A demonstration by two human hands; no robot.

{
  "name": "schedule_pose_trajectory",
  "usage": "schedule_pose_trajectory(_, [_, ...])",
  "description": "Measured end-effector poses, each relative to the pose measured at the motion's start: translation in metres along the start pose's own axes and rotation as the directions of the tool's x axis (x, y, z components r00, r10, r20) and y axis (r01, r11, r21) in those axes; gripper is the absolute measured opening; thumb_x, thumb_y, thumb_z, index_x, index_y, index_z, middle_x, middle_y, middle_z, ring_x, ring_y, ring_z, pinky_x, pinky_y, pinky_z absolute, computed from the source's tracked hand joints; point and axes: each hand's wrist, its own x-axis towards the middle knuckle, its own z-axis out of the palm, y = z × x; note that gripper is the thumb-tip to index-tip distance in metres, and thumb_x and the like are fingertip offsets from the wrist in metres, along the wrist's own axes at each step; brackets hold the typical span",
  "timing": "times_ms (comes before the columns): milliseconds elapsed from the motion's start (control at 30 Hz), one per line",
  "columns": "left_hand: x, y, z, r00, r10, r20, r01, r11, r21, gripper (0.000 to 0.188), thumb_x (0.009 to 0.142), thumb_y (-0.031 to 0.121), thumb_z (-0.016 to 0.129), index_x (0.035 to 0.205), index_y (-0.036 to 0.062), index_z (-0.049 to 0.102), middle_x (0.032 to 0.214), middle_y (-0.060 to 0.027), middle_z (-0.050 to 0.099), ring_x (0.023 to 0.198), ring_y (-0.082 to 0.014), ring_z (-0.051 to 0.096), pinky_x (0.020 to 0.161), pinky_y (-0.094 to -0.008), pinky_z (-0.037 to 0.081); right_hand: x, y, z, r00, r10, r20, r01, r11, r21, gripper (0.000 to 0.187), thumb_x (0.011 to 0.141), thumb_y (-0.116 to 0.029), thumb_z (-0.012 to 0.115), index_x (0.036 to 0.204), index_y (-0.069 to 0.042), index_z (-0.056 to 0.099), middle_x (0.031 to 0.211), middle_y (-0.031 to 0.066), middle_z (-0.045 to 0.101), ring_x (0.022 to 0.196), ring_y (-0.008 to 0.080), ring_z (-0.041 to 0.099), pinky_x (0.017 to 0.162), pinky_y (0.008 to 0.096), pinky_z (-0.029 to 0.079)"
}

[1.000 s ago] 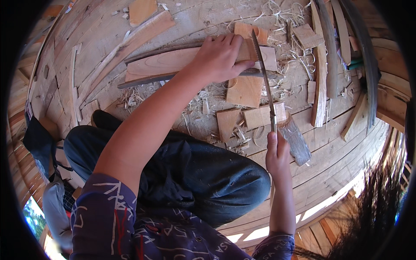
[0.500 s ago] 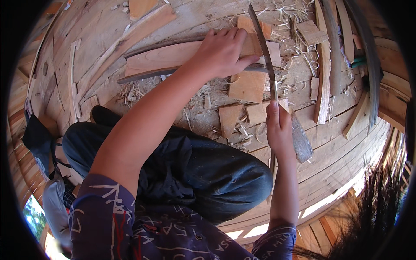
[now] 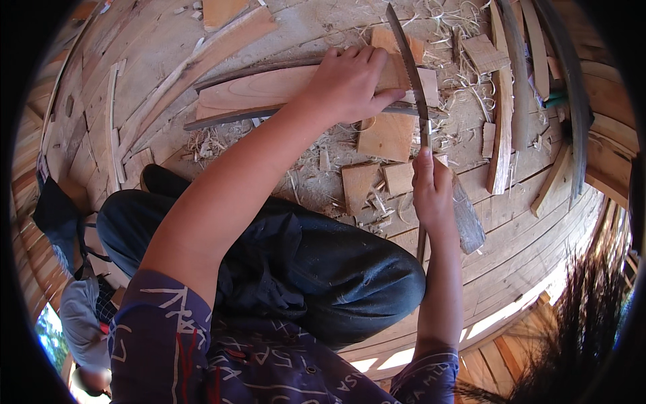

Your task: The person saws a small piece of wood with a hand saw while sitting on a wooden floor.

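My left hand is closed over a pale plank with dark, bark-like edges. Its fingers curl at the far side and the thumb reaches toward the blade. My right hand is wrapped round the handle of a long handsaw, whose toothed blade points away from me. The blade crosses the plank near its right end, just beside my left thumb. How deep the teeth sit in the wood I cannot tell. A flat wood block shows at the plank's near side, partly under it.
Small offcuts and curly shavings litter the wooden floor. A dark-sided billet lies beside my right wrist. Long strips lie at the right, another board at the left. Another person shows at lower left.
My right hand and the saw have shifted slightly away from me. The left hand stays on the plank. The person at lower left has moved, showing more of the body.
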Motion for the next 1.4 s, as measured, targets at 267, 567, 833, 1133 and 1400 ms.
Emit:
schedule_pose_trajectory(267, [0.005, -0.001, -0.003, 0.993, -0.077, 0.089, 0.076, 0.997, 0.011, 0.059, 0.089, 0.053, 0.058, 0.112, -0.0007, 0.052, 0.108, -0.0217, 0.064, 0.108, -0.0364, 0.061, 0.092, -0.0499, 0.042, -0.063, 0.03, -0.022, 0.993, 0.113, 0.037, -0.114, 0.993, 0.039, 0.049, 0.105, -0.036, 0.041, 0.081, 0.005, 0.052, 0.059, 0.0154, 0.042, 0.057, 0.0241, 0.038, 0.055, 0.0411, 0.035])
schedule_pose_trajectory(567, [-0.001, -0.003, -0.001, 1.0, 0.001, 0.013, -0.001, 1.0, 0.029, 0.059, 0.087, 0.053, 0.061, 0.113, 0.0004, 0.052, 0.109, -0.0187, 0.064, 0.108, -0.0352, 0.06, 0.091, -0.05, 0.042, -0.011, -0.003, -0.004, 1.0, -0.025, -0.001, 0.025, 0.999, -0.043, 0.053, 0.105, -0.039, 0.041, 0.08, 0.007, 0.053, 0.061, 0.0219, 0.046, 0.057, 0.0322, 0.041, 0.058, 0.0447, 0.038])
schedule_pose_trajectory(833, [-0.001, -0.007, -0.002, 0.998, -0.048, 0.037, 0.048, 0.999, 0.018, 0.06, 0.089, 0.055, 0.059, 0.113, 0.0003, 0.053, 0.109, -0.0213, 0.065, 0.106, -0.0371, 0.061, 0.093, -0.0507, 0.043, -0.012, 0.006, -0.003, 1.0, -0.001, 0.015, 0.002, 0.998, -0.064, 0.05, 0.105, -0.036, 0.041, 0.081, 0.007, 0.054, 0.06, 0.0197, 0.046, 0.056, 0.0291, 0.04, 0.056, 0.0432, 0.036])
schedule_pose_trajectory(1133, [-0.003, -0.006, 0.002, 1.0, -0.005, -0.021, 0.006, 1.0, 0.016, 0.062, 0.088, 0.056, 0.059, 0.114, -0.0001, 0.053, 0.108, -0.0205, 0.065, 0.107, -0.0359, 0.061, 0.091, -0.0492, 0.044, -0.038, 0.012, -0.012, 0.998, 0.036, 0.042, -0.033, 0.997, -0.069, 0.048, 0.106, -0.039, 0.04, 0.08, -0.001, 0.053, 0.064, 0.0015, 0.045, 0.059, 0.0114, 0.041, 0.055, 0.03, 0.036])
schedule_pose_trajectory(1400, [-0.001, 0.0, 0.006, 0.999, -0.019, -0.037, 0.021, 0.998, 0.053, 0.062, 0.088, 0.057, 0.06, 0.112, 0.0007, 0.054, 0.103, -0.0197, 0.067, 0.102, -0.0354, 0.064, 0.088, -0.0508, 0.045, 0.013, 0.001, 0.0, 0.999, -0.025, 0.027, 0.025, 1.0, -0.013, 0.054, 0.105, -0.045, 0.036, 0.072, -0.006, 0.049, 0.055, -0.0026, 0.036, 0.047, 0.0075, 0.032, 0.044, 0.0279, 0.026])
